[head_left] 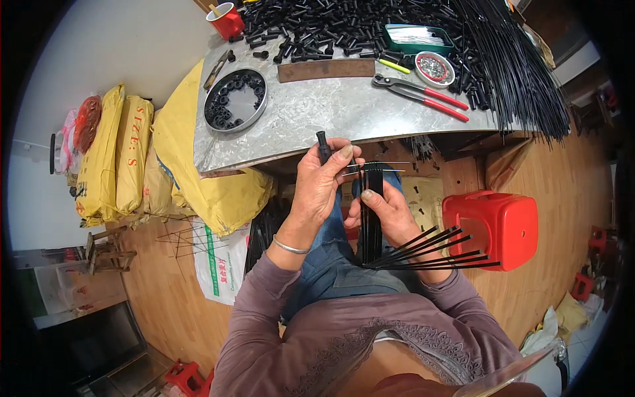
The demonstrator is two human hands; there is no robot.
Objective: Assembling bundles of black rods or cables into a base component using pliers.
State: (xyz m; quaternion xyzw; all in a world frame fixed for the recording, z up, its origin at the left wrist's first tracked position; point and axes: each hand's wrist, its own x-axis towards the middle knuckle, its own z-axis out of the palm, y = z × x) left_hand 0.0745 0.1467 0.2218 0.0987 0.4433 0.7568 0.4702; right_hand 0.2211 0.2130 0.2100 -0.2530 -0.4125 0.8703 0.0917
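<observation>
Facing a table (pixel 311 109) with red-handled pliers (pixel 444 98), the left hand (pixel 317 178) grips a black tube (pixel 323 142), the right hand (pixel 395 213) black rods (pixel 373 225).

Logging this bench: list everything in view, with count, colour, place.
Table: one, grey, ahead
Tubular parts: many, black, far tabletop
Rods: many, black, table's right end
Mug: one, red, far left corner
Tray: one, silver, tabletop left
Rings: many, black, in tray
Bar: one, brown, tabletop middle
Cutters: one, red-handled, tabletop right
Box: one, green, beyond cutters
Bowl: one, white, beside box
Stick: one, yellow, beside bowl
Sacks: several, yellow, left
Bag: one, white, left floor
Stools: several, red, floor
Edge clutter: uncountable, mixed, right
Held part: one, black, left hand
Strip bundle: one, black, right hand
Hands: two, bare, picture centre
</observation>
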